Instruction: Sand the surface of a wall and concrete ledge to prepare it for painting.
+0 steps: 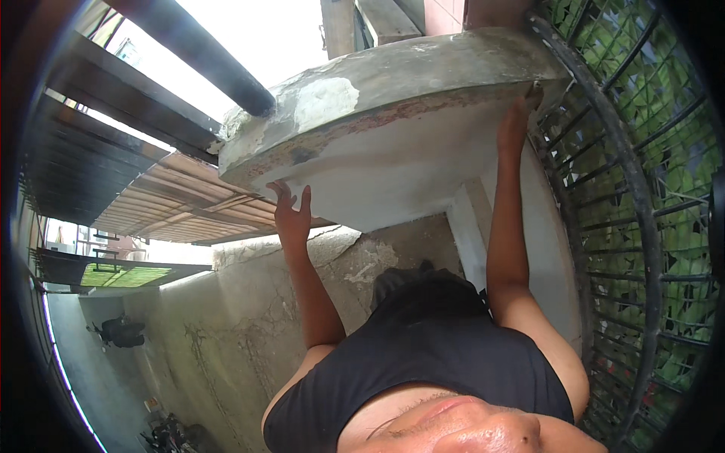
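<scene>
My left hand [291, 215] is raised, its fingers spread and the thumb apart, with nothing in it. It is near the lower edge of a smooth whitish plaster face [377, 174]; whether it touches that face I cannot tell. My right hand [516, 121] reaches farther, to the right corner of the worn grey concrete ledge [430, 72] beside the railing. Its fingers are stretched out at the ledge's edge, partly dark and small in view, and I make out nothing held in them. Paint and plaster have flaked along the ledge's edge.
A curved black metal railing [630, 174] with green leafy mesh stands at right. To the left are a dark round pole [204, 53], a dark beam [136, 98] and a brown slatted panel [189, 200]. A stained concrete surface [242, 325] lies below; motorcycles [177, 438] are at lower left.
</scene>
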Motion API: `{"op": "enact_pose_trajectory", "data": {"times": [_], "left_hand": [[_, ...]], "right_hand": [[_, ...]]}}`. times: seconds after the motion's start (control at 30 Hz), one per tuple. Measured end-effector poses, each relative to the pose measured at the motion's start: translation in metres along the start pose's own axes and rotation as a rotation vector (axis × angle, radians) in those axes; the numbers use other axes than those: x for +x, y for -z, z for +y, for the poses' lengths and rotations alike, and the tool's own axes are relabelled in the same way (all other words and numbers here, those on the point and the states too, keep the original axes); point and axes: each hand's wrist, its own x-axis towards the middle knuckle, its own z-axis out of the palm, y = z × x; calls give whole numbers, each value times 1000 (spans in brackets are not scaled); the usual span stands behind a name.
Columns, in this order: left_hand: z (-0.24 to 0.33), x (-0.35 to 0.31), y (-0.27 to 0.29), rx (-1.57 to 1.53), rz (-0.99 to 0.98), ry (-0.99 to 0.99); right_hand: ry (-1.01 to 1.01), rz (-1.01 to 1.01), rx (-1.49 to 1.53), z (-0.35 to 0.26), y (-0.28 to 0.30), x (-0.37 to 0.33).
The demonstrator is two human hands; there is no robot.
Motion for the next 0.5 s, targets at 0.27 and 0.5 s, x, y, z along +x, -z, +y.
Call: {"op": "enact_pose_trajectory", "data": {"times": [0.27, 0.5], "left_hand": [[0, 0, 2, -164, -9, -48], [-10, 3, 1, -120, 14, 2]], "right_hand": [[-57, 17, 92, -19, 7, 11], [-117, 2, 112, -2, 4, 0]]}}
